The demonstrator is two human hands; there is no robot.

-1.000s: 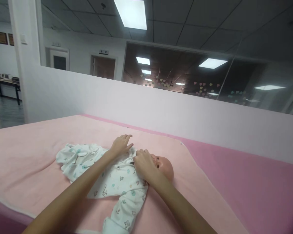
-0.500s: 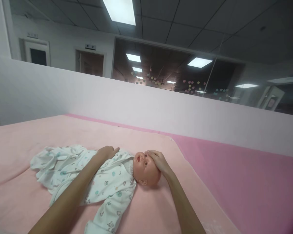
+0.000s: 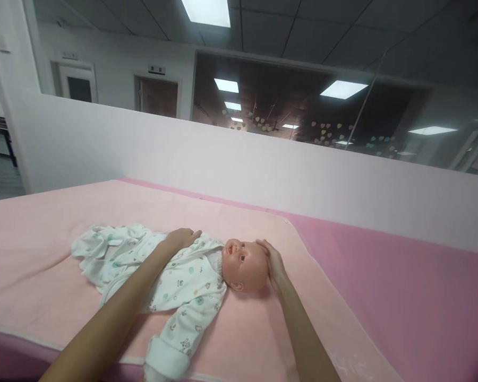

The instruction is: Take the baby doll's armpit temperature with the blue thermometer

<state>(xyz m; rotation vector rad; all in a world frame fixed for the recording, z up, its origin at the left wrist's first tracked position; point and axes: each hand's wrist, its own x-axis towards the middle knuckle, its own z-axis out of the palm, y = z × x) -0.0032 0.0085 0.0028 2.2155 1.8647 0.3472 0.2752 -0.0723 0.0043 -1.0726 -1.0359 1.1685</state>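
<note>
A baby doll (image 3: 245, 266) lies on its back on a pale pink sheet (image 3: 239, 329), its bald head toward the right. It wears a white printed outfit (image 3: 183, 278) with loose legs spread to the left; one sleeve points toward me. My left hand (image 3: 182, 240) rests flat on the doll's chest, fingers stretched out. Against the crown of the doll's head lies my right hand (image 3: 274, 261), open and curved along it, with the fingertips near the top of the forehead. The doll's far arm is hidden behind its body and my left hand.
Beneath the sheet is a pink padded surface (image 3: 366, 265), showing at the right and front. A white low wall (image 3: 239, 164) runs along the back, with glass above it. At the far left stands a dark table (image 3: 0, 130) beyond the wall's end.
My right hand has slid off the doll's forehead to the crown of its head. My left hand stays on the chest. The whole view has shifted slightly.
</note>
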